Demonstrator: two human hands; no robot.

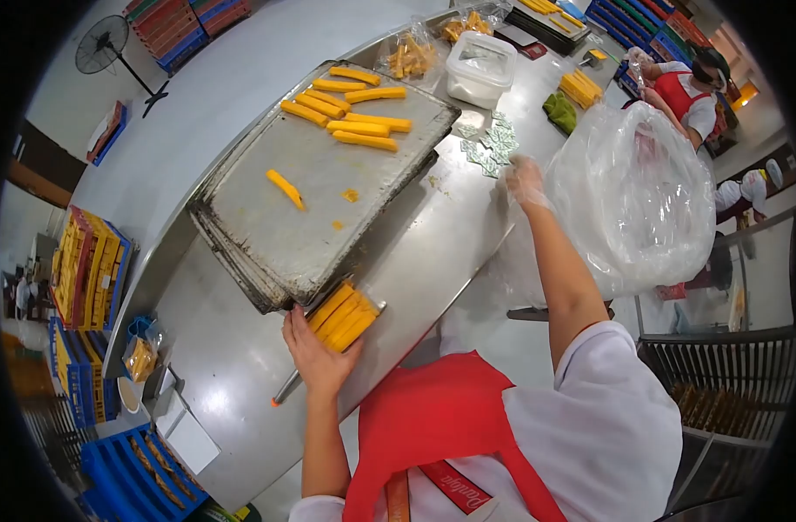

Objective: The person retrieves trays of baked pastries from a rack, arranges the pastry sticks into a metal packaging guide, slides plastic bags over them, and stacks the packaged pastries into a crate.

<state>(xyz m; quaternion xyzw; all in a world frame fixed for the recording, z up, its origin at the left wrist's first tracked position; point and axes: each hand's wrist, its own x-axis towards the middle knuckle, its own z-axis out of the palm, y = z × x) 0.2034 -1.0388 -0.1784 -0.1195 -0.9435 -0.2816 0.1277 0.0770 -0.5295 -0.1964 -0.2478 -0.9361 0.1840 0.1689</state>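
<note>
My left hand (321, 358) is closed around the near end of a bundle of yellow-orange sticks (346, 318), thumb on one side and fingers on the other. The sticks lie side by side at the corner of a stacked pile of worn metal trays (267, 230). More loose yellow sticks (361, 127) lie on the top tray. My right hand (526, 184), in a clear glove, reaches to small green-and-white sachets (497, 143) spread on the steel table. Its fingers look drawn together; what they hold, if anything, is too small to make out.
A large clear plastic bag (632, 200) bulges beside my right arm. Behind the sachets stand a white tub (480, 70), bagged sticks (412, 56) and a green cloth (559, 113). A co-worker in a red apron (676, 96) stands at the right. Crates (89, 270) are stacked at the left.
</note>
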